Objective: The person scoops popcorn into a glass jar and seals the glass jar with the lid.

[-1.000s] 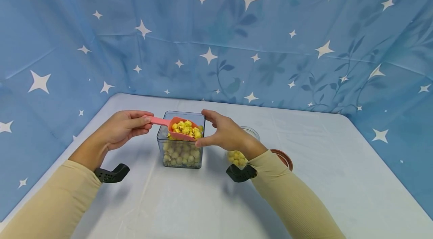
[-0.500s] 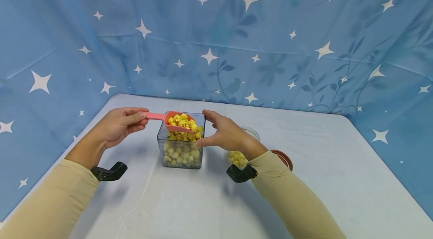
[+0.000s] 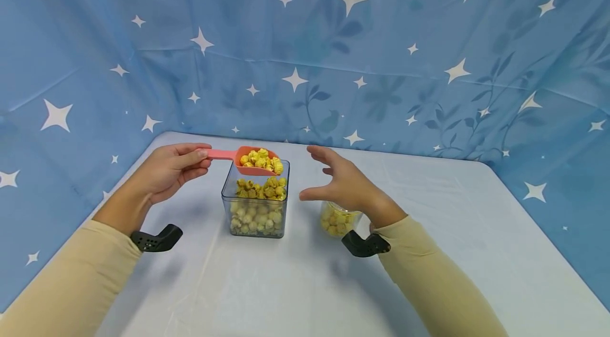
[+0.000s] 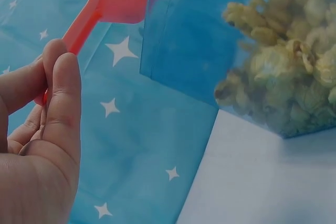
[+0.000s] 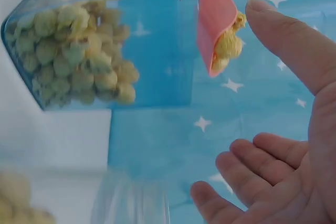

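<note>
A pink scoop (image 3: pixel 257 169) heaped with yellow popcorn (image 3: pixel 262 160) is held level above the rim of a clear, bluish square container (image 3: pixel 233 218). My left hand (image 3: pixel 167 174) pinches its handle between thumb and fingers, left of the container. More popcorn (image 3: pixel 257 216) fills the lower part of that container. To the container's right, my right hand (image 3: pixel 345 183) hovers with thumb and fingers spread apart, touching nothing. Just below and behind it stands a clear round jar (image 3: pixel 341 218) with popcorn inside, its top partly hidden by the hand.
A white-covered table (image 3: pixel 248 284) bears the containers. Behind it hangs a blue curtain (image 3: pixel 267 35) with white stars. The right sleeve (image 3: pixel 429 273) covers the place right of the jar.
The scoop has risen out of the container with popcorn in it. My right hand has let go of the container's edge and moved right, over the jar. The reddish-brown ring is now hidden.
</note>
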A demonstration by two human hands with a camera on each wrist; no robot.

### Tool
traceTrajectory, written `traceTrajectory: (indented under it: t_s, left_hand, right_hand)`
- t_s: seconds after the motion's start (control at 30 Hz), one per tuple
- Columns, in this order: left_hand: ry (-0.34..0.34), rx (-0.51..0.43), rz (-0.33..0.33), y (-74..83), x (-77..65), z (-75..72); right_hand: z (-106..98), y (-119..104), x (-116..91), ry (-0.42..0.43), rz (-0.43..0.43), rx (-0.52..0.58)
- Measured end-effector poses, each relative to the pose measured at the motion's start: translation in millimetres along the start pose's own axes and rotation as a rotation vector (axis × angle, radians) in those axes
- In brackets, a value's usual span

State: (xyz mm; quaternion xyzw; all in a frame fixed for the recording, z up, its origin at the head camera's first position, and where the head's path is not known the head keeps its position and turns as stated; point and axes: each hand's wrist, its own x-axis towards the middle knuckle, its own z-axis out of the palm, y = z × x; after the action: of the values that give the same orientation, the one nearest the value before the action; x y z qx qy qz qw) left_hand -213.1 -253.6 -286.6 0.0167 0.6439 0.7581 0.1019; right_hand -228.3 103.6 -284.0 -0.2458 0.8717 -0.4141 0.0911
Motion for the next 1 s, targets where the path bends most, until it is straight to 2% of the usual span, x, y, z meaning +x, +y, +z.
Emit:
traceTrajectory:
  t_s: [0.27, 0.5, 0.73, 1.0]
  left_hand:
    - [-0.017, 0.011, 0.015, 3.9, 6.9, 21.7]
    - [-0.059, 0.031, 0.025, 5.8, 13.1, 41.2]
    - [-0.096, 0.055, 0.021, 5.6, 20.9, 63.4]
    - [-0.114, 0.104, 0.0, -1.5, 29.7, 85.5]
  right_hand:
    - [-20.5, 26.1, -29.5, 0.1, -0.008, 0.023]
    - [-29.5, 48.3, -47.2, 0.125, -0.016, -0.002]
    - [-21.9, 62.7, -57.9, 0.144, 0.043, 0.033]
    - [-4.2, 68.4, -58.1, 0.149, 0.157, 0.127]
